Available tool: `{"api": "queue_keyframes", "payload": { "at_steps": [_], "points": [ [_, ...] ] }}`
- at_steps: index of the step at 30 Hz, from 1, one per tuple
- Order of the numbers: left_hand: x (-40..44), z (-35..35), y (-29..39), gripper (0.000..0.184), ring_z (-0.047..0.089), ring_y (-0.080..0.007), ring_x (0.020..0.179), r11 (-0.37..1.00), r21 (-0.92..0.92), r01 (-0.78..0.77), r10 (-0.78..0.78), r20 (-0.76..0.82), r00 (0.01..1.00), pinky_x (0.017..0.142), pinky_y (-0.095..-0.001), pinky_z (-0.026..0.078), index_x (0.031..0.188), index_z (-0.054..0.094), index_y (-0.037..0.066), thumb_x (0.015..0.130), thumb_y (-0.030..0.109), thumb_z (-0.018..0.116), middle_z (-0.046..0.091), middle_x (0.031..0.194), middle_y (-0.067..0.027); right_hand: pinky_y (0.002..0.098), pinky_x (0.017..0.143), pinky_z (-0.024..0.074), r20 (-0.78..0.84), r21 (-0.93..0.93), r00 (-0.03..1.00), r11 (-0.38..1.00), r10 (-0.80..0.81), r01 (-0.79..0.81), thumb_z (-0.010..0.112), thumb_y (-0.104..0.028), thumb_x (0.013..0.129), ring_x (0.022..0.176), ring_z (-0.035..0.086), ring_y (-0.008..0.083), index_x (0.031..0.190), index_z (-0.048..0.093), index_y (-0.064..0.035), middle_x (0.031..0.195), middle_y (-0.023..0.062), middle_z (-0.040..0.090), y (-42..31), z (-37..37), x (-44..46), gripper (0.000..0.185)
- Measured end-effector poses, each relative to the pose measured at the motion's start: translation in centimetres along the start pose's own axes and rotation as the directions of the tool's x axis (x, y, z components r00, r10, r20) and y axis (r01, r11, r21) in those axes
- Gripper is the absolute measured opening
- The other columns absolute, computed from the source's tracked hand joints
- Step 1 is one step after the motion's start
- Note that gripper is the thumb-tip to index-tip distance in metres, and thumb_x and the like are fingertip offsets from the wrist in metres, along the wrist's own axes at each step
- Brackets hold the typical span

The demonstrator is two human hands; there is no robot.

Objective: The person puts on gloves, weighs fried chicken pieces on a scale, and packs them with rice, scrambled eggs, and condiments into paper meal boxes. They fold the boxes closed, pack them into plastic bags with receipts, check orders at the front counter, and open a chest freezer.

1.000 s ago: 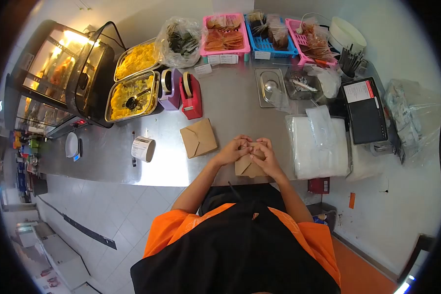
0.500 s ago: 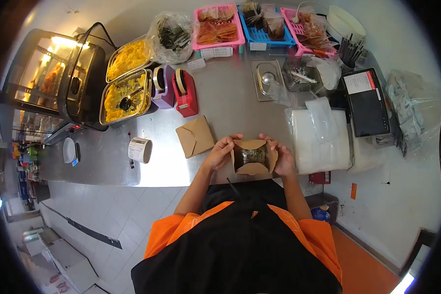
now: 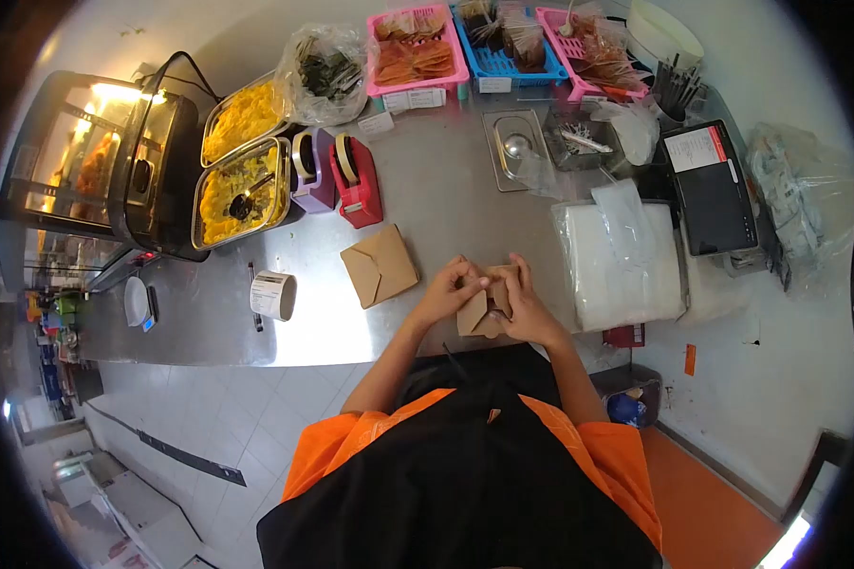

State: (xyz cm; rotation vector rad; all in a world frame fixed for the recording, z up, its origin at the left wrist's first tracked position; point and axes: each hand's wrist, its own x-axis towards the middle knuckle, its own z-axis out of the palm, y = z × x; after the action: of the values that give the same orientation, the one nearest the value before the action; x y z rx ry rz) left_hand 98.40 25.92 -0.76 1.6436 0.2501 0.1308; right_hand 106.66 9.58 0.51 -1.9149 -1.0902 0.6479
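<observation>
A brown cardboard food box (image 3: 473, 318) stands near the front edge of the metal counter, its flaps folded inward over the top. My left hand (image 3: 454, 287) pinches a flap on the left side, fingers bent. From the right, my right hand (image 3: 527, 308) grips the opposite flap, with one finger raised. The two hands nearly meet over the box, and its contents are mostly hidden by flaps and fingers. A second, closed cardboard box (image 3: 380, 266) lies to the left of my left hand.
Left of the boxes are a label roll (image 3: 273, 295), a red tape dispenser (image 3: 355, 180) and a tray of yellow food (image 3: 218, 211). A stack of white bags (image 3: 612, 270) lies right of my hands. Pink basket (image 3: 417, 52) and blue basket (image 3: 510, 59) stand at the back.
Both hands have moved inward and folded the flaps of the box over. The dark wrapped food visible inside before is now largely covered.
</observation>
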Motion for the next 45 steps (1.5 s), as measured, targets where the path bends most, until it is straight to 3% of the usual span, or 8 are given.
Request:
{"api": "queue_keyframes", "payload": {
  "at_steps": [1,4,13,24,30,33,37,45],
  "points": [
    [0.0,0.5,0.1,0.02,0.042,-0.0145,0.07,0.998,0.054,-0.032,0.034,-0.04,0.999,0.064,-0.0256,0.036,0.068,0.047,0.002,0.077,0.016,0.06,0.042,0.074,-0.0049,0.0389,0.095,0.0258,0.004,-0.053,1.0,0.999,-0.011,0.012,0.065,-0.016,0.067,0.12,0.023,0.0336,0.112,0.034,-0.007,0.129,0.0162,0.013,0.0,0.0,0.0,0.055],
    [-0.1,1.2,0.2,0.019,0.041,-0.0167,0.069,0.983,0.158,-0.096,0.115,-0.118,0.986,0.063,-0.0266,0.036,0.067,0.047,0.002,0.076,0.013,0.06,0.04,0.072,-0.0065,0.0399,0.093,0.0282,0.047,0.225,0.989,0.966,-0.139,0.125,0.057,-0.021,0.075,0.119,0.022,0.0346,0.11,0.036,-0.0055,0.124,0.0163,0.017,0.9,-0.6,0.3,0.044],
    [0.0,1.4,-0.9,0.021,0.039,-0.0183,0.066,0.984,0.14,-0.113,0.133,-0.142,0.981,0.06,-0.0277,0.034,0.066,0.044,0.002,0.076,0.012,0.06,0.038,0.068,-0.0076,0.0387,0.091,0.0295,-0.057,0.018,0.996,0.998,-0.061,0.062,0.049,-0.02,0.083,0.111,0.03,0.0319,0.099,0.042,-0.0033,0.114,0.0172,0.023,1.0,0.9,0.7,0.024],
    [0.2,1.1,-1.4,0.022,0.038,-0.0153,0.07,0.997,0.042,-0.072,0.074,-0.067,0.995,0.066,-0.0241,0.034,0.066,0.04,0.003,0.079,0.012,0.056,0.037,0.075,-0.0063,0.0419,0.09,0.0302,-0.006,0.094,0.998,0.993,-0.068,0.068,0.05,-0.021,0.082,0.104,0.033,0.0395,0.096,0.04,-0.002,0.114,0.0223,0.021,1.2,0.6,0.8,0.026],
    [-0.2,2.4,0.8,0.01,0.042,-0.0263,0.084,0.853,0.514,-0.085,0.169,-0.119,0.978,0.075,-0.0334,0.032,0.076,0.042,0.004,0.08,0.01,0.049,0.042,0.084,-0.0118,0.0449,0.09,0.0289,0.007,-0.036,0.989,0.988,-0.147,0.147,0.047,-0.021,0.083,0.106,0.03,0.0428,0.1,0.036,-0.0009,0.115,0.0242,0.02,1.7,0.9,0.8,0.028],
    [0.3,2.8,-0.4,0.006,0.039,-0.0322,0.098,0.793,0.561,-0.24,0.381,-0.148,0.913,0.08,-0.0393,0.03,0.084,0.043,0.003,0.08,0.008,0.045,0.044,0.096,-0.0141,0.0468,0.09,0.0284,0.033,-0.136,0.987,0.978,-0.157,0.16,0.047,-0.02,0.083,0.106,0.029,0.045,0.104,0.034,-0.0008,0.117,0.0257,0.018,1.8,1.1,0.6,0.031],
    [0.1,2.9,-0.7,0.021,0.037,-0.0321,0.104,0.735,0.633,-0.243,0.361,-0.062,0.931,0.08,-0.0418,0.029,0.097,0.043,0.001,0.077,0.007,0.046,0.041,0.107,-0.0177,0.0459,0.092,0.0274,0.129,-0.243,0.986,0.961,-0.105,0.134,0.042,-0.02,0.085,0.109,0.027,0.0472,0.112,0.028,-0.0001,0.122,0.0292,0.013,1.2,0.7,0.9,0.036],
    [-0.8,2.9,-0.9,0.029,0.038,-0.0315,0.106,0.673,0.674,-0.305,0.427,-0.018,0.904,0.086,-0.0423,0.029,0.101,0.044,0.001,0.073,0.001,0.046,0.042,0.11,-0.0154,0.0381,0.091,0.0287,-0.235,0.0,0.966,0.993,-0.111,0.114,0.044,-0.016,0.084,0.107,0.036,0.0359,0.1,0.045,0.0024,0.115,0.0215,0.032,1.0,2.4,1.0,0.025]
  ]
}}
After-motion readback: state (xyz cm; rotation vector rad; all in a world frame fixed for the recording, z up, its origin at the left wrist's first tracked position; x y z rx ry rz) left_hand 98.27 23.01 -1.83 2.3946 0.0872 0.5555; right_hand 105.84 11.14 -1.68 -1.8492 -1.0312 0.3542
